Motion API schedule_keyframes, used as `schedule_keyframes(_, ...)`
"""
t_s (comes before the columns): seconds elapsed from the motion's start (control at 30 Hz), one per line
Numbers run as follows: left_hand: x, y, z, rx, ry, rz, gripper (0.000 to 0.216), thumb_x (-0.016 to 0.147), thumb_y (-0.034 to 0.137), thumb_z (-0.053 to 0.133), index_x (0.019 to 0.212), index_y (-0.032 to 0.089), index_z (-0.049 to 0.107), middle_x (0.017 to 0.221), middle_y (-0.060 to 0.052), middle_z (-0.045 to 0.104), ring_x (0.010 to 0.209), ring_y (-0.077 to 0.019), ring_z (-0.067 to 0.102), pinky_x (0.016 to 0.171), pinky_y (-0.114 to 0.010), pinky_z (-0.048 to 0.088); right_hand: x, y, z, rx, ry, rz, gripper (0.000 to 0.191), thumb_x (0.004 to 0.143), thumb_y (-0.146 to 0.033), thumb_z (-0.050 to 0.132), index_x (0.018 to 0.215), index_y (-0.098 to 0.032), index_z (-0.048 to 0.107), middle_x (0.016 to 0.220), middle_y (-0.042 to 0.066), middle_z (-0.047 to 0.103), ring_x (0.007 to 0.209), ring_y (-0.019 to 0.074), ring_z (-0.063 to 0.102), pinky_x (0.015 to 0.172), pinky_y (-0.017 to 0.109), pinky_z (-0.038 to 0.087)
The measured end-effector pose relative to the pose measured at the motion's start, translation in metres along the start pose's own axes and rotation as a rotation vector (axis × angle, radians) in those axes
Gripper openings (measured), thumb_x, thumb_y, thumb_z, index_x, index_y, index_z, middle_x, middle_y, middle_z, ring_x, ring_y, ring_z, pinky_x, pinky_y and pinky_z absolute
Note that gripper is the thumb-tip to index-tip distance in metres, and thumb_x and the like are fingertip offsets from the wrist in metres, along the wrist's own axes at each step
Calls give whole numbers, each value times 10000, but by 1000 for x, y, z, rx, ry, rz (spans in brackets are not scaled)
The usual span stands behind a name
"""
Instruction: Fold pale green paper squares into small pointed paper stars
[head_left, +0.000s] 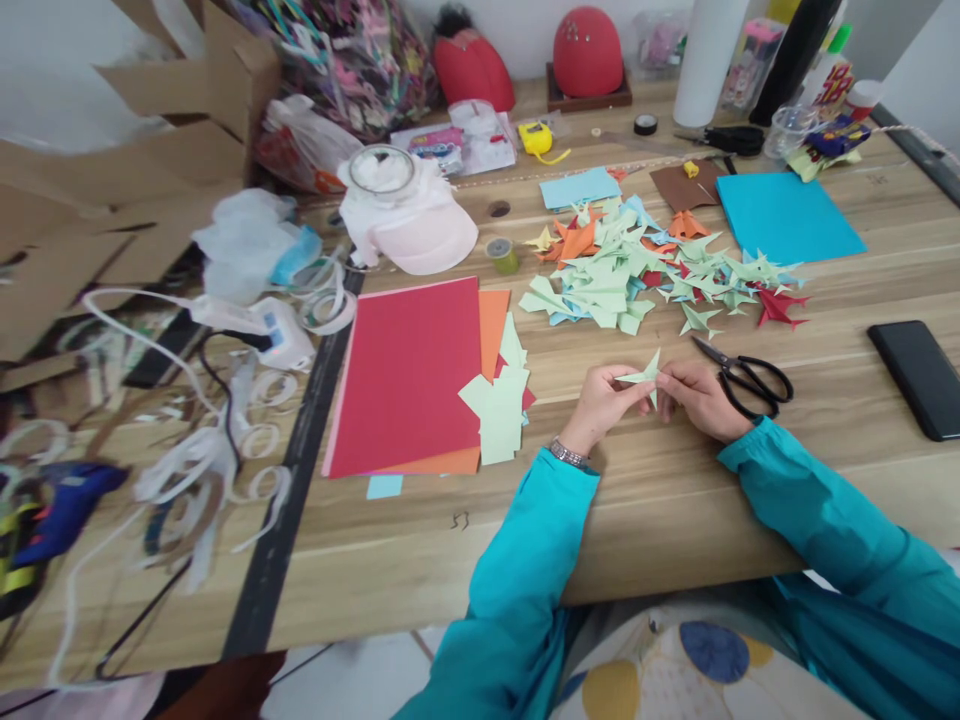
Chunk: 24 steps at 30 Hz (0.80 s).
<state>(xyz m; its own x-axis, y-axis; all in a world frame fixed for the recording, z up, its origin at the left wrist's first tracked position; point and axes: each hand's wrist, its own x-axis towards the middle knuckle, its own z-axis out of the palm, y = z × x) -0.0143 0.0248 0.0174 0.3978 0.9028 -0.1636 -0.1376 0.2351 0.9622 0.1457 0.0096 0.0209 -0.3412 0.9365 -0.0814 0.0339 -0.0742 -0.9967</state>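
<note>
Between my two hands is a pale green folded paper piece (642, 374) with pointed tips. My left hand (602, 400) pinches it from the left side, its fingers closed on the paper. From the right, my right hand (694, 393) grips the same piece with thumb and finger. Black-handled scissors (750, 383) lie just behind my right hand, blades toward the upper left. Beyond both hands spreads a pile of folded paper pieces (611, 280), mostly pale green, with some orange, red and blue. Pale green paper slips (501, 418) rest left of my left hand.
Red paper sheets (412, 380) lie at the left over orange ones. A blue sheet (787, 215) is at the back right, and a black phone (916, 378) at the right. White cables, tape rolls (330, 310) and a cardboard box (187, 150) crowd the left side.
</note>
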Motion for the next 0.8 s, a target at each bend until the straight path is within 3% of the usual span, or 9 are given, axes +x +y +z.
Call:
schedule_keyframes(0.23,2,-4,1,-82,-69,10,257,657,350,690,652,101,626,546,-26,599,480,-100,537,498,-230,425,1,3,-4,133,-18,69,305,826,-399,539,660,-145,572,570,21,611,415,106,524,384,224,396)
schedule_keyframes(0.4,5,-12,1,-109,5,24,279,673,369,674,645,94,636,554,-36,600,495,-106,537,507,-243,428,0,1,1,27,52,-36,311,833,-407,529,667,-147,569,602,18,607,459,99,546,452,230,438)
schedule_keyframes(0.63,4,-8,0,-77,-86,35,277,668,363,681,650,90,633,552,-24,591,485,-90,526,503,-229,413,2,-3,-1,-30,-15,18,377,822,-474,510,647,-144,558,579,24,625,429,91,534,417,213,407)
schedule_keyframes(0.8,3,-9,3,-132,-33,18,304,678,404,662,652,103,630,556,-24,604,503,-103,550,526,-246,445,2,0,1,-78,74,-36,378,820,-468,515,618,-150,550,531,7,598,406,85,521,407,209,407)
